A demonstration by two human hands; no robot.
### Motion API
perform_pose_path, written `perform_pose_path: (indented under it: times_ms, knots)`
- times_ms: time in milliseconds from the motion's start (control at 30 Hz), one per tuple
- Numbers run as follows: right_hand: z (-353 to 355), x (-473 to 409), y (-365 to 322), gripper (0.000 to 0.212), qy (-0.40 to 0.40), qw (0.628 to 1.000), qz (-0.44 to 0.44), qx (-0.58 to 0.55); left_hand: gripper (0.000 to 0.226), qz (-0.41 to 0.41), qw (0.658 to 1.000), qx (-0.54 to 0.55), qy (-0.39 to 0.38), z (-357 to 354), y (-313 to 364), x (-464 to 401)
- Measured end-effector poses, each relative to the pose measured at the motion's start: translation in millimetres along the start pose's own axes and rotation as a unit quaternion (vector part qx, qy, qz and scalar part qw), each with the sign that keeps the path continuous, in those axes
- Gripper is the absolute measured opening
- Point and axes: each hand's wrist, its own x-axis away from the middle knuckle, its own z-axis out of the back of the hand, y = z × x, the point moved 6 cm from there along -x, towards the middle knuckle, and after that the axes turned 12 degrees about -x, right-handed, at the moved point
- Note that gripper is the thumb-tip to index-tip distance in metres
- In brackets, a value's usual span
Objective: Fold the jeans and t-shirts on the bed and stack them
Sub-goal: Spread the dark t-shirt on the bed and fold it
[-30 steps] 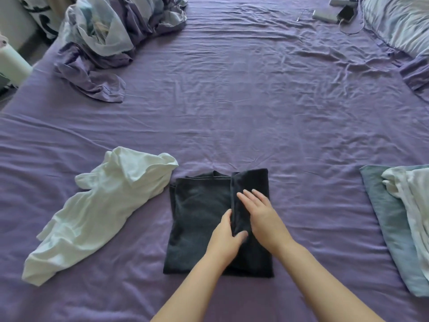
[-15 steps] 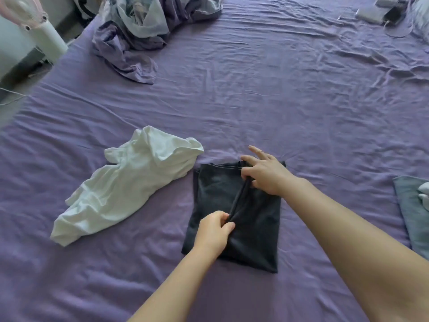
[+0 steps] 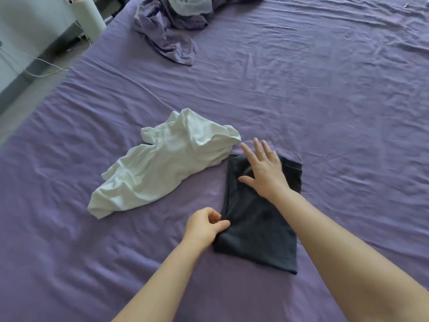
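Note:
A dark folded t-shirt [image 3: 260,231] lies as a narrow rectangle on the purple bed sheet [image 3: 301,101] in front of me. My left hand [image 3: 205,225] pinches its left edge near the lower part, fingers curled on the cloth. My right hand [image 3: 263,169] lies flat over the shirt's upper end with fingers spread and straight. A crumpled white t-shirt [image 3: 162,166] lies unfolded just left of the dark one, its upper corner close to my right fingertips.
A rumpled purple and pale bedding heap [image 3: 176,26] sits at the far top of the bed. Off the bed's left edge stand a white cylindrical appliance [image 3: 89,18] and a cable on the grey floor [image 3: 30,94].
The folded flap has been carried over to the left, making the dark shirt narrower. My right hand opened flat on its top; my left hand moved to the left edge. The view swung left.

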Motion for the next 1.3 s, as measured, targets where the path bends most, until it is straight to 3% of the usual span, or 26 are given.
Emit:
perform_pose_path:
  times_ms: [100, 167, 333, 433, 533, 667, 833, 1000, 1300]
  knots:
    - [5.2, 31.4, 24.6, 0.089, 0.088, 0.993, -0.077, -0.011, 0.046, -0.023, 0.999, -0.007, 0.032, -1.0, 12.7, -4.2]
    - [5.4, 58.9, 43.7, 0.091, 0.142, 0.973, -0.153, -0.102, 0.061, -0.031, 0.999, 0.006, 0.032, -1.5, 26.3, -7.9]
    - [-12.8, 107.4, 69.2, 0.092, 0.204, 0.872, -0.266, -0.356, 0.058, -0.019, 0.999, -0.001, 0.028, -4.6, 53.3, -24.5]
    - [-15.9, 117.9, 78.0, 0.073, 0.224, 0.828, -0.296, -0.42, 0.059, 0.022, 0.996, 0.086, 0.003, -10.4, 55.8, -30.1]
    - [-14.6, 124.5, 80.8, 0.039, 0.218, 0.832, -0.278, -0.428, 0.048, 0.035, 0.982, 0.185, -0.031, -17.3, 59.8, -28.0]
    - [2.9, 130.6, 88.0, 0.015, 0.231, 0.798, -0.265, -0.49, 0.036, -0.009, 0.959, 0.271, -0.084, -19.8, 81.4, -17.0]
    - [56.8, 138.9, 102.4, 0.015, 0.262, 0.778, -0.24, -0.519, 0.021, -0.044, 0.942, 0.305, -0.135, -20.9, 121.6, -1.3]
    - [123.8, 174.6, 131.0, 0.017, 0.326, 0.773, -0.235, -0.49, 0.023, -0.11, 0.937, 0.29, -0.161, -33.4, 187.1, 20.0]
    - [217.9, 284.8, 231.1, 0.01, 0.409, 0.756, -0.262, -0.439, 0.02, -0.213, 0.935, 0.233, -0.161, -126.9, 318.9, 94.8]
